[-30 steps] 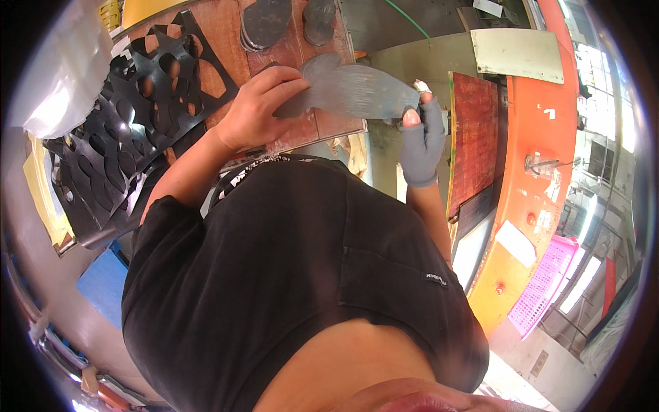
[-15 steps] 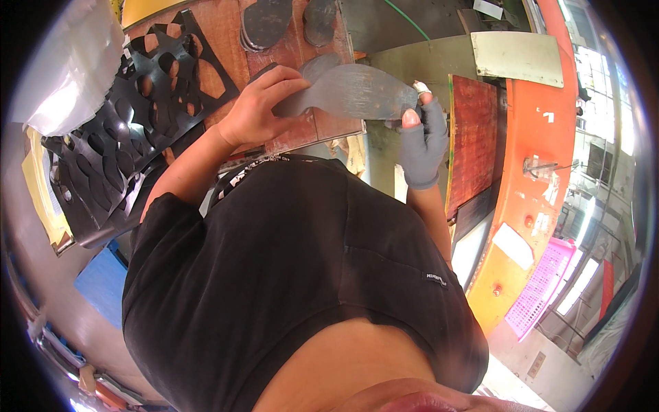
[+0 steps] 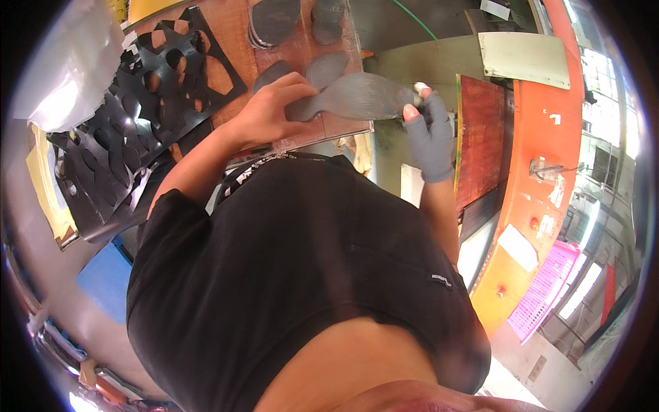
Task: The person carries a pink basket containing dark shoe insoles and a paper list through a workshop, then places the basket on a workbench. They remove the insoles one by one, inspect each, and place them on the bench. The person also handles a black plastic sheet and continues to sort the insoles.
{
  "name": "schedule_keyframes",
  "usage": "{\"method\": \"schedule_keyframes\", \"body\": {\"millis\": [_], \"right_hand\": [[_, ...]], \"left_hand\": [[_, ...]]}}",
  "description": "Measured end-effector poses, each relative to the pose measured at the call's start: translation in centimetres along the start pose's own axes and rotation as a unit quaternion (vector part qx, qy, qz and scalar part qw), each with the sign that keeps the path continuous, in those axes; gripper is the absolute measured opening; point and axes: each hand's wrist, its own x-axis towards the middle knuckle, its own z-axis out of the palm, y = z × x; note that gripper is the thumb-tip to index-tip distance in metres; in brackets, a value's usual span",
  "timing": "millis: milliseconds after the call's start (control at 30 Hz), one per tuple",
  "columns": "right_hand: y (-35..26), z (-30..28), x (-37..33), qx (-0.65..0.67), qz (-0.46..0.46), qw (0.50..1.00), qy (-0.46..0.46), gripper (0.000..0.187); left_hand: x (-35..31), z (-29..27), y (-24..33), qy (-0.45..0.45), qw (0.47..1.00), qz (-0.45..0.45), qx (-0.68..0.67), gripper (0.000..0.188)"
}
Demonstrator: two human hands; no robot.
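Between my two hands a dark grey shoe sole [image 3: 364, 96] is held above the reddish board, its narrow waist toward the left. My left hand [image 3: 274, 106] is bare and closed round the left end of the sole. My right hand [image 3: 429, 130], in a grey glove with bare fingertips, pinches the right end between thumb and finger. Another loose sole [image 3: 327, 66] lies just beyond the held one, and a dark piece [image 3: 272, 73] shows partly behind my left hand. Farther back sit a stack of soles [image 3: 274, 24] and a second, narrower stack [image 3: 327, 20].
Black sheets with sole-shaped cut-outs [image 3: 147, 89] lie at the left, partly under clear plastic [image 3: 68, 69]. At the right stand a red panel [image 3: 480, 130], an orange machine frame [image 3: 532, 144] and a pink basket [image 3: 546, 292]. A pale plate [image 3: 524, 58] rests at the upper right.
The sole looks smaller and more turned, held a little farther from me, with both hands still on it. The whole view has shifted slightly.
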Motion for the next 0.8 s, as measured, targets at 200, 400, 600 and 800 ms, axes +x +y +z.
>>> {"method": "schedule_keyframes", "body": {"millis": [200, 400, 600, 800], "right_hand": [[3.5, 3.0, -0.9, -0.243, -0.187, 0.933, -0.189, 0.074], [8.1, 7.2, -0.7, -0.308, -0.145, 0.897, -0.281, 0.076], [11.7, 6.6, -1.9, -0.293, -0.142, 0.911, -0.254, 0.076], [14.3, 5.1, -3.3, -0.314, -0.091, 0.917, -0.227, 0.071]], "left_hand": [[-1.6, 3.3, -2.0, -0.11, 0.989, -0.077, 0.061, 0.043], [-2.4, 7.1, -3.9, -0.134, 0.98, -0.132, 0.059, 0.042], [-0.4, 8.7, -6.5, -0.187, 0.969, -0.162, 0.014, 0.052], [3.4, 11.3, -11.0, 0.037, 0.919, -0.218, 0.326, 0.063]]}}
